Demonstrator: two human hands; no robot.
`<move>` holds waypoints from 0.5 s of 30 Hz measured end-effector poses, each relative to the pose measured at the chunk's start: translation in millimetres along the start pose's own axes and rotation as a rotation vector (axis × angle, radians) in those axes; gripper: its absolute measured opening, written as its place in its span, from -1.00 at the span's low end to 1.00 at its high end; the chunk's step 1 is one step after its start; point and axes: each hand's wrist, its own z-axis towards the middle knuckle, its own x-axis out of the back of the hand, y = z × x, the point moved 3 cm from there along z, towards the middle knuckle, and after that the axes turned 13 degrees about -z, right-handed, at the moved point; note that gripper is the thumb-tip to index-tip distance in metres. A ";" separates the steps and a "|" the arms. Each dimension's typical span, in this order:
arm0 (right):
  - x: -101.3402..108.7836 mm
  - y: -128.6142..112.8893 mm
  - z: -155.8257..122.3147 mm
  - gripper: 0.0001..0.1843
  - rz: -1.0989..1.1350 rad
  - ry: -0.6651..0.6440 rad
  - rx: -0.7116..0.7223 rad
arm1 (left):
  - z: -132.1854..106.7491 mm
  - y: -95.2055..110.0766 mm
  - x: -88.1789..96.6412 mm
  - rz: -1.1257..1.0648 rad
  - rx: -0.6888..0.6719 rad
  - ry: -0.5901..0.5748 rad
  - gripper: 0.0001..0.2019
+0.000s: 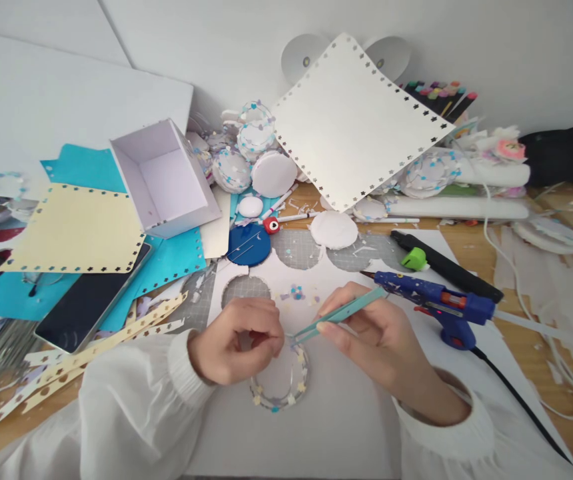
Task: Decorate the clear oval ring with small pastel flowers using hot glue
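My left hand is curled shut, its fingertips pinching the top edge of a small clear round disc rimmed with tiny stars and confetti. The disc lies on a white sheet with round holes cut from it. My right hand grips teal tweezers, whose tips meet the disc's upper rim beside my left fingertips. A little heap of confetti lies just beyond the hands.
A blue glue gun with its black cord lies right of my right hand, beside a black tool with a green cap. Behind: an open white box, star-punched cards, decorated discs, teal paper, a dark tray.
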 end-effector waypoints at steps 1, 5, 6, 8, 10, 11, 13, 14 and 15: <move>0.6 0.0 0.2 -0.93 0.006 0.007 0.005 | -0.2 -0.1 0.1 -0.001 0.002 0.003 -0.80; 7.7 0.0 2.1 -0.92 0.040 0.162 0.030 | -0.5 -1.5 0.0 -0.003 0.004 0.003 -0.80; 10.2 0.2 2.6 -0.90 0.044 0.230 0.033 | -0.4 -1.6 -0.3 0.005 -0.001 -0.004 -0.80; 13.5 0.2 3.4 -0.87 0.042 0.343 0.039 | 0.4 -1.1 -1.4 0.043 -0.016 -0.020 -0.80; 13.2 0.0 4.0 -0.85 0.008 0.376 0.052 | 1.5 0.0 -2.6 0.099 -0.035 -0.028 -0.79; 11.8 -0.1 4.1 -0.85 -0.030 0.362 0.061 | 2.1 0.7 -3.2 0.131 -0.044 -0.026 -0.80; 7.3 0.0 3.8 -0.86 -0.139 0.300 0.085 | 3.0 2.0 -4.2 0.191 -0.067 -0.014 -0.80; 4.9 0.4 3.4 -0.87 -0.195 0.270 0.099 | 3.2 2.7 -4.5 0.215 -0.081 -0.004 -0.80; 2.6 1.0 3.0 -0.87 -0.243 0.244 0.114 | 3.2 3.2 -4.5 0.235 -0.095 0.010 -0.80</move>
